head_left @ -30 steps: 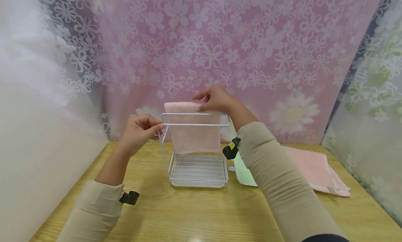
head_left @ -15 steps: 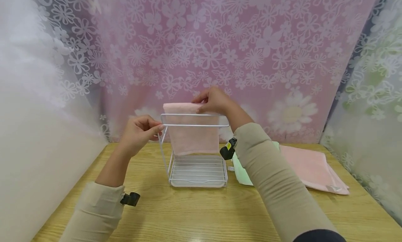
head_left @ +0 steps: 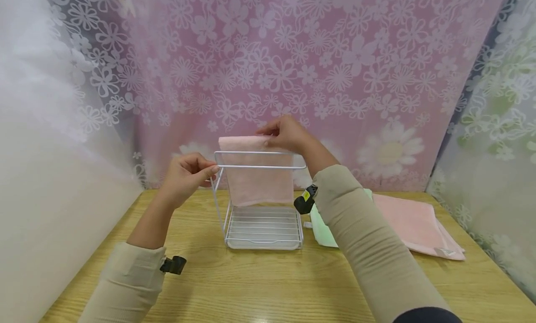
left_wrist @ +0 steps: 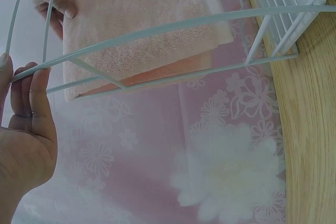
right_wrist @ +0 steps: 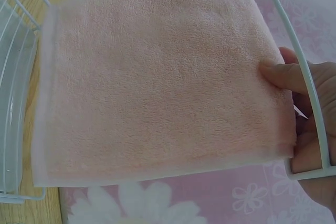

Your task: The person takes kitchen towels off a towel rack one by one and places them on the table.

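Observation:
A white wire rack (head_left: 261,166) stands on the table, with a slatted shelf over a shallow tray (head_left: 264,245) at its foot. My left hand (head_left: 186,178) pinches the rack's upper left corner between thumb and fingers, seen closely in the left wrist view. Over the back of the rack's top hangs a folded pink towel (head_left: 259,185), its lower edge just above the shelf. At the towel's upper right, my right hand (head_left: 289,134) pinches the fold. In the right wrist view the thumb (right_wrist: 283,74) lies on the towel's front, with the other fingers partly hidden behind.
To the right of the rack lies a pale green cloth (head_left: 324,232), partly covered by my right sleeve (head_left: 368,239). A second pink towel (head_left: 412,223) with a label lies further right. Flowered curtain (head_left: 314,57) hangs behind the wooden table (head_left: 234,285).
My right forearm has shifted slightly left, uncovering a corner of the green cloth. Both hands keep their holds, and the rack and hanging towel stay about where they were.

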{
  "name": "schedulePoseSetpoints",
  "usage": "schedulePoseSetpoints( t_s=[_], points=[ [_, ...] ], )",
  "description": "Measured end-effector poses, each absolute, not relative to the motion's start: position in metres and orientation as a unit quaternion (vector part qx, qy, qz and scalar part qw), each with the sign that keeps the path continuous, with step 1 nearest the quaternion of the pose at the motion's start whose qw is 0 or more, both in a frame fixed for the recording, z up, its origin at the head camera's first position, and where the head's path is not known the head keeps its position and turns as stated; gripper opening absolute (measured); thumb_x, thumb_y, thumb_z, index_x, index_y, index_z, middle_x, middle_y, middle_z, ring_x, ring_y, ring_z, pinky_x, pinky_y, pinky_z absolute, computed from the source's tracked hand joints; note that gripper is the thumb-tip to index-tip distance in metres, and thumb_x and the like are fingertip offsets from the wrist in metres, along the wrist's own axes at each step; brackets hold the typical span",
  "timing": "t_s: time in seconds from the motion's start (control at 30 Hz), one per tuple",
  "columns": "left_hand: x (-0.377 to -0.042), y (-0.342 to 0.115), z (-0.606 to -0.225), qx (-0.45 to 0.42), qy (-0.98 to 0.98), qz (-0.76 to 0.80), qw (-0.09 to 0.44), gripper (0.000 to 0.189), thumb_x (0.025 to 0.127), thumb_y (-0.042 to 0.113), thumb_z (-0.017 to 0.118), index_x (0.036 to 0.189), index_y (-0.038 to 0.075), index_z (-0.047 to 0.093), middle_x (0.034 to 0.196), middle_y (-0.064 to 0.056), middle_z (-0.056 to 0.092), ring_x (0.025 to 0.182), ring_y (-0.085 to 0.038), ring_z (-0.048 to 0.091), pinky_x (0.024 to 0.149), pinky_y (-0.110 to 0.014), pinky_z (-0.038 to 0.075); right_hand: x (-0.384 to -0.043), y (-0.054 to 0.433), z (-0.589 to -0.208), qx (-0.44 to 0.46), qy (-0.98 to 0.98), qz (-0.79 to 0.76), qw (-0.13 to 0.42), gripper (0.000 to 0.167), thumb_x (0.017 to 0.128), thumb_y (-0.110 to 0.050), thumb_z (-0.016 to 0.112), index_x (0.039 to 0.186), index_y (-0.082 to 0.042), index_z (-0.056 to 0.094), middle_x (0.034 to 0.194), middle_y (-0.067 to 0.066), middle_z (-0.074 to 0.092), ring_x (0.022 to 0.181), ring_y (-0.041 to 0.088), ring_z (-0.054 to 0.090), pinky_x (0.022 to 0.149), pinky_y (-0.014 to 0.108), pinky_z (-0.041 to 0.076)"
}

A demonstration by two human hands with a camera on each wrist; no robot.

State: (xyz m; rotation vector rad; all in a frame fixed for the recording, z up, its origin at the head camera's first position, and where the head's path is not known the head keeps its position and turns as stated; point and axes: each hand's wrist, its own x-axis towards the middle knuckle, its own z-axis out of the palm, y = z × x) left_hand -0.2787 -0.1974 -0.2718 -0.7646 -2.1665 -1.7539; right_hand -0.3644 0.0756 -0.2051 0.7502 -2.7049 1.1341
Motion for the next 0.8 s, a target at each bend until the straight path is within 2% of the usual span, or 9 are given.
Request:
schedulePoseSetpoints(
  t_s=[0.2, 0.47, 0.8],
  points=[
    [-0.2779, -0.197, -0.2712, -0.257, -0.749, -0.598, 0.126, 0.01, 0.091, 0.002, 0.068, 0.085, -0.005, 0.067, 0.081, -0.001, 0.069, 0.07, -0.015, 0.066, 0.064, -0.031, 0.061, -0.3657, 0.0763, -0.2058, 0.254, -0.885, 0.384, 0.076, 0.029, 0.085, 0.004, 0.07, 0.113, -0.005, 0.073, 0.112, 0.01, 0.071, 0.099, 0.019, 0.064, 0.082, 0.03, 0.055],
    [-0.2778, -0.1973, -0.27, -0.25, -0.756, -0.592, 0.128, 0.013, 0.092, 0.004, 0.068, 0.086, -0.007, 0.065, 0.08, -0.001, 0.069, 0.07, -0.013, 0.066, 0.064, -0.034, 0.061, -0.3669, 0.0761, -0.2056, 0.255, -0.878, 0.395, 0.088, 0.026, 0.085, 0.002, 0.071, 0.111, -0.002, 0.073, 0.109, 0.011, 0.072, 0.098, 0.021, 0.065, 0.085, 0.032, 0.055],
    [-0.2763, -0.1978, -0.2699, -0.247, -0.753, -0.596, 0.127, 0.014, 0.091, 0.002, 0.068, 0.088, -0.011, 0.063, 0.078, 0.001, 0.068, 0.069, -0.013, 0.066, 0.064, -0.033, 0.061, -0.3575, 0.0786, -0.2002, 0.262, -0.871, 0.397, 0.122, 0.022, 0.086, -0.005, 0.074, 0.108, -0.006, 0.075, 0.105, 0.01, 0.072, 0.083, 0.02, 0.059, 0.069, 0.026, 0.049]
  ],
)
